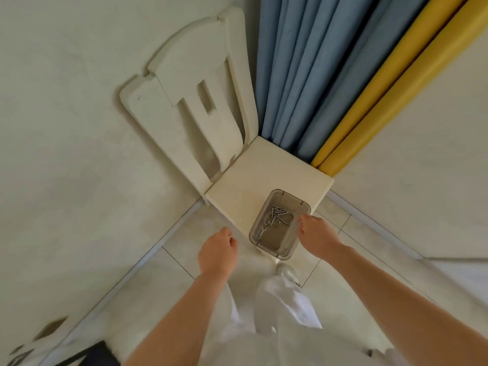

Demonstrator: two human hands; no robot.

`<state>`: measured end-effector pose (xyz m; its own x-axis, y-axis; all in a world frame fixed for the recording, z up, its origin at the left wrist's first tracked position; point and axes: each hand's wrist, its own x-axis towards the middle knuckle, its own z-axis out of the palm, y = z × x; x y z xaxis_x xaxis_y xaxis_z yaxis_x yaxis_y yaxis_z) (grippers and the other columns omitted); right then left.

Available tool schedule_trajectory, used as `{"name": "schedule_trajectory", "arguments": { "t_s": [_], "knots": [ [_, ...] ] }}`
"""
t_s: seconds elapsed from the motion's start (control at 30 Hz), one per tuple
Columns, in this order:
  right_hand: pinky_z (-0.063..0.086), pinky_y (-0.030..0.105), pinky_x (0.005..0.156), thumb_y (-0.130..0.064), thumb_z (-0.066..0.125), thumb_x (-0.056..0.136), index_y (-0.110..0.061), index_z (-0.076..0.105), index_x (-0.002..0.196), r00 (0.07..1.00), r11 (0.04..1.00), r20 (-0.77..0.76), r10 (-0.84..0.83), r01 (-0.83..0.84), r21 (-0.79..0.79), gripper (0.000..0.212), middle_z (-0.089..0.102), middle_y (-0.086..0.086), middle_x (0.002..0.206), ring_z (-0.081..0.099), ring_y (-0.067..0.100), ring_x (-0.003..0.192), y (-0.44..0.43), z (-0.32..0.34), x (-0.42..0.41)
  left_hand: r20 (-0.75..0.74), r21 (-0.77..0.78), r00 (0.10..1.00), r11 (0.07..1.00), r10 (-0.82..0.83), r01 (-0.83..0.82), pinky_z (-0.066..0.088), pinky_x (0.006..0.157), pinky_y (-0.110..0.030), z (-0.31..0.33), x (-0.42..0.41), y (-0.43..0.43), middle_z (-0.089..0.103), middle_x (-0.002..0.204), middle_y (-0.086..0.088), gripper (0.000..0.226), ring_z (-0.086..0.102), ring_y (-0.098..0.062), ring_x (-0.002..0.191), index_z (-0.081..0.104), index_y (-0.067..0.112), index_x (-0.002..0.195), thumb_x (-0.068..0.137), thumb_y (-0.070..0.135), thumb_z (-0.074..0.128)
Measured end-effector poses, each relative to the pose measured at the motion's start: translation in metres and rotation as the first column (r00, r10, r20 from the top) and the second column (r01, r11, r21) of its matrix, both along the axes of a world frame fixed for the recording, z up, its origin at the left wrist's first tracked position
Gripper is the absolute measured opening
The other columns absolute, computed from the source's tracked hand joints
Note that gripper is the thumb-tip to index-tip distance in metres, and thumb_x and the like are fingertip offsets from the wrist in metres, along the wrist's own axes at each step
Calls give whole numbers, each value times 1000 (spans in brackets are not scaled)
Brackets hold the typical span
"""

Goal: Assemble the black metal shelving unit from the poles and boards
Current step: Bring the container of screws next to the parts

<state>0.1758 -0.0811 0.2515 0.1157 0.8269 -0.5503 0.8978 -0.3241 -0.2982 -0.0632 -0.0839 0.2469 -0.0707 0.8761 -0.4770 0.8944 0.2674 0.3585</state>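
Note:
A clear plastic box (264,243) stands at the front corner of a white chair seat (253,178). Several small screws (277,215) and a small metal tool lie on its bottom. My right hand (318,237) is at the box's right rim, its fingers curled at the rim; whether it grips the rim I cannot tell. My left hand (217,253) hovers left of the box with loosely curled fingers, holding nothing and apart from the chair. No poles or boards are in sight.
The white chair stands in a room corner against a pale wall, its backrest (195,101) to the left. Blue curtains (303,72) and yellow curtains (390,83) hang behind it. Pale floor tiles (184,249) lie below. A dark object (89,355) shows at the bottom left.

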Motion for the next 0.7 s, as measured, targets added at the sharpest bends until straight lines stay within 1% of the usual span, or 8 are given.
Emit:
{"name": "schedule_trajectory", "arguments": {
  "t_s": [0.1, 0.17, 0.27, 0.37, 0.5, 0.57, 0.63, 0.7],
  "knots": [
    [31, 23, 49, -13, 36, 100, -9, 53, 116, 992, 991, 14, 128, -127, -38, 23, 63, 9, 94, 53, 19, 72, 25, -5, 28, -15, -38, 986, 985, 165, -165, 48, 67, -30, -9, 29, -4, 70, 102, 1, 24, 64, -21, 87, 62, 21, 115, 101, 25, 43],
    [35, 26, 52, -11, 37, 99, -11, 52, 113, 977, 975, 39, 211, -208, -75, 21, 57, 3, 87, 54, 18, 74, 40, -6, 47, -31, -76, 963, 960, 269, -271, 48, 69, -31, -15, 49, -8, 70, 101, 0, 22, 63, -22, 87, 62, 22, 111, 100, 25, 44],
    [50, 37, 69, -12, 39, 100, -9, 52, 114, 943, 939, 41, 329, -322, -122, 20, 59, 6, 98, 58, 24, 87, 61, -11, 74, -55, -144, 924, 913, 378, -382, 44, 66, -30, -28, 76, -17, 65, 92, 4, 22, 59, -21, 82, 61, 23, 111, 100, 26, 42],
    [53, 42, 84, -12, 41, 101, -8, 52, 122, 922, 913, 35, 385, -376, -158, 24, 62, 11, 113, 59, 27, 99, 82, -27, 94, -75, -193, 880, 859, 469, -475, 42, 66, -28, -43, 97, -24, 57, 88, 7, 23, 56, -18, 80, 61, 25, 112, 100, 28, 42],
    [53, 36, 81, -14, 43, 102, -7, 52, 123, 918, 903, 29, 396, -384, -193, 24, 63, 12, 113, 57, 23, 91, 103, -59, 109, -81, -256, 825, 788, 559, -560, 45, 72, -30, -62, 116, -27, 65, 108, 2, 25, 57, -19, 87, 60, 25, 117, 99, 28, 43],
    [52, 35, 79, -14, 44, 101, -6, 52, 121, 921, 903, 19, 389, -377, -208, 23, 63, 13, 111, 55, 22, 86, 111, -77, 110, -67, -283, 794, 752, 604, -596, 47, 75, -31, -74, 120, -26, 66, 118, 1, 28, 61, -21, 96, 59, 24, 122, 99, 28, 45],
    [53, 34, 79, -15, 46, 101, -5, 53, 121, 925, 904, 3, 379, -369, -217, 23, 63, 14, 112, 55, 22, 87, 119, -95, 110, -45, -328, 749, 699, 661, -636, 46, 77, -31, -87, 122, -26, 64, 125, -1, 32, 63, -23, 105, 56, 22, 129, 98, 27, 46],
    [50, 31, 78, -16, 48, 100, -5, 52, 123, 930, 906, -16, 368, -362, -220, 25, 63, 14, 115, 54, 22, 89, 127, -113, 106, -11, -378, 689, 635, 724, -673, 45, 79, -30, -102, 123, -25, 62, 129, -3, 38, 61, -23, 105, 53, 19, 134, 98, 25, 48]
  ]
}}
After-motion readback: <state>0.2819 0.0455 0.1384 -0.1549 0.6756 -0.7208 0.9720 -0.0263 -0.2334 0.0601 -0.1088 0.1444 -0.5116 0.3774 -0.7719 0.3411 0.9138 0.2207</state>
